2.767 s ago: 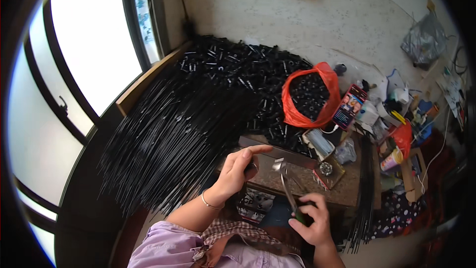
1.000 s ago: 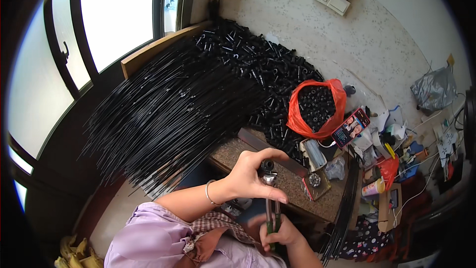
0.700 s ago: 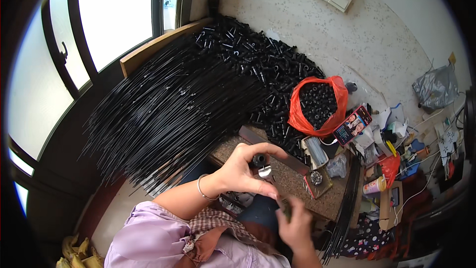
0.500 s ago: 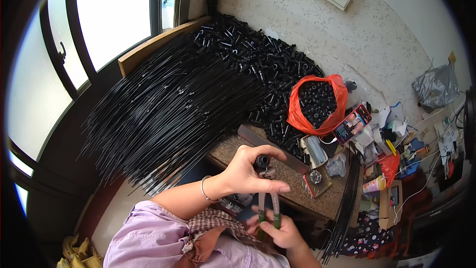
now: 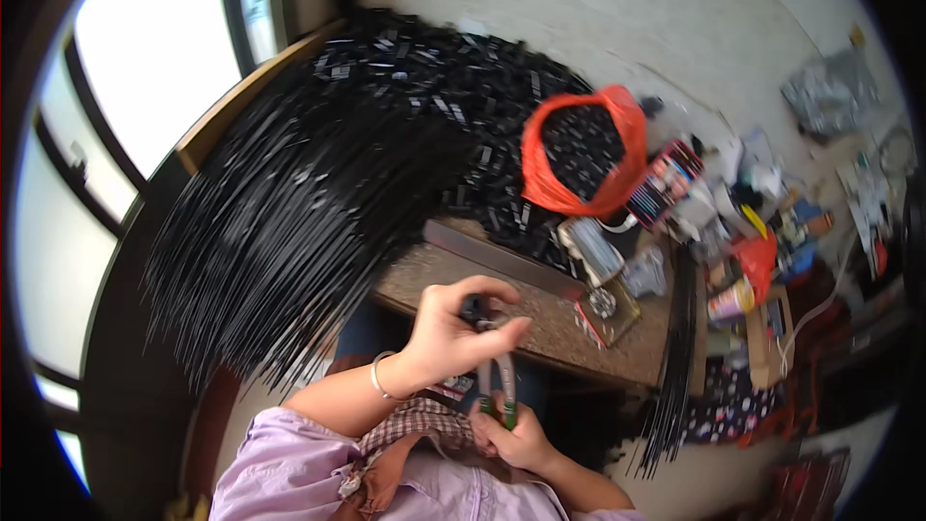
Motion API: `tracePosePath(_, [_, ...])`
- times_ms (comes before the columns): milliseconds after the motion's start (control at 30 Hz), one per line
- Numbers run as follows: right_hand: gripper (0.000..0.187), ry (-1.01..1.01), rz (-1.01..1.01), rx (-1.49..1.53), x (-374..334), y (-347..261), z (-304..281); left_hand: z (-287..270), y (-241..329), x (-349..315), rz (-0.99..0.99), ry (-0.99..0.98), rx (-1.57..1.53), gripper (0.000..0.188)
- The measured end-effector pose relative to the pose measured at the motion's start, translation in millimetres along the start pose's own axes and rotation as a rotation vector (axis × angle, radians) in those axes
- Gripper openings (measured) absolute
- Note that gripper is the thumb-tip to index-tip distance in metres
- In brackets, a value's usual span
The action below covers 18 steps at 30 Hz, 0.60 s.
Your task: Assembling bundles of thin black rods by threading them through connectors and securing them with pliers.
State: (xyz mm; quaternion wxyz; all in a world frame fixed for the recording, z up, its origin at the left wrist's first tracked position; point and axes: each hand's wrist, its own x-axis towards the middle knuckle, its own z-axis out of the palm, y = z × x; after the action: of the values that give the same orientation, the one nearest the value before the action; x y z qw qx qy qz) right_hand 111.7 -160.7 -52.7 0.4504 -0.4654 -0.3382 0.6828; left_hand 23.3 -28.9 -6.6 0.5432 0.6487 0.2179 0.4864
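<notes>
My left hand (image 5: pixel 439 336) is in front of the table's near edge, its fingers curled round a small black tubular plastic part (image 5: pixel 473 308). Below it, my right hand (image 5: pixel 519 440) is closed on the handles of a pair of pliers (image 5: pixel 507 388) with green grips. The pliers point up toward the black part, and their jaws are at or next to it. Blur and my left hand's fingers hide whether the jaws touch the part. Beyond both hands lies a flat metal bar (image 5: pixel 506 260) along the table (image 5: pixel 410 275).
Long thin black rods (image 5: pixel 280 212) fan out at the left. Behind them is a heap of black plastic parts (image 5: pixel 415 68). A red bag (image 5: pixel 532 174) of small black pieces, a phone (image 5: pixel 666 183) and a small box (image 5: pixel 617 318) stand at the right, near more rods (image 5: pixel 666 405).
The whole view has swung, so the table and heap appear farther up and left. My right hand now grips the pliers' handles more closely together; the left still holds the black part.
</notes>
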Motion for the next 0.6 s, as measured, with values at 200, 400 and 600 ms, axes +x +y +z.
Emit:
tracePosePath(200, [0.010, 0.485, -0.242, -0.391, 22.9, -35.6, -95.0, 39.0, -29.5, 27.1, -0.044, -0.052, -0.055, 0.042])
tracePosePath(400, [0.019, 1.085, -0.368, -1.072, 30.9, -61.4, -226.7, 62.2, -40.9, 39.1, 0.027, -0.167, -0.013, 0.051])
tracePosePath(600, [0.027, 1.029, -0.233, -1.335, 53.6, -86.3, -218.5, 74.0, -44.5, 53.8, -0.013, -0.189, 0.036, 0.049])
